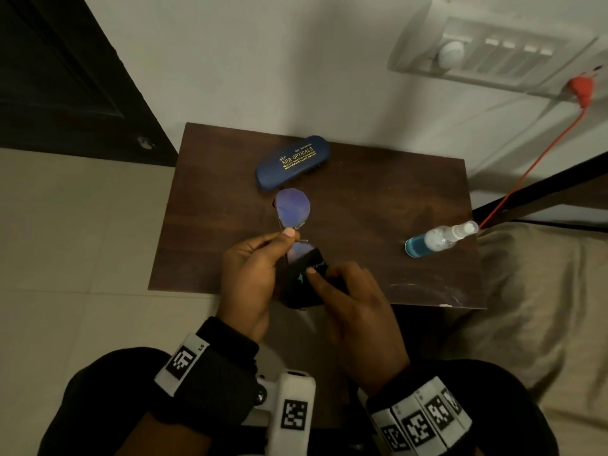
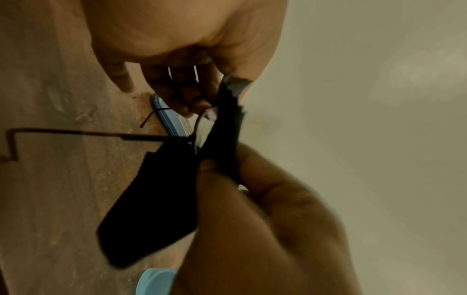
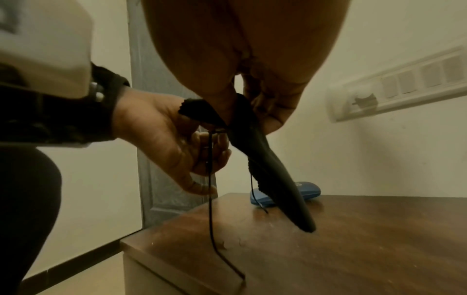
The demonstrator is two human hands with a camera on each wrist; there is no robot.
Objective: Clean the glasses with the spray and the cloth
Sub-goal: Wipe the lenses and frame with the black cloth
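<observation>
Head view, nearest: right hand (image 1: 357, 301) pinches the black cloth (image 1: 307, 276), folded over 1 lens of the glasses (image 1: 292, 212); thumb on top, fingers curled beneath.
Left hand: left hand (image 1: 253, 274) pinches the frame near the bridge between thumb and forefinger, holding the glasses just above the table (image 1: 378, 199).
Glasses: lifted, not resting on the table; 1 lens is bare and shows a blue tint, the other is covered by the cloth. In the right wrist view a temple arm (image 3: 211, 191) hangs down towards the table edge.
Step in hand: judged to be wiping the covered lens.
Mid-distance: spray bottle (image 1: 441, 238) lies on its side at the right of the table, well apart from both hands.
Far: blue glasses case (image 1: 292, 162) lies closed, just beyond the bare lens.
Risk 1: the thin frame is held at 1 point only; hard rubbing could twist or bend it.
Risk 2: the hanging temple arm could catch the table edge.
Risk 3: the lying bottle could roll off the table if knocked.
</observation>
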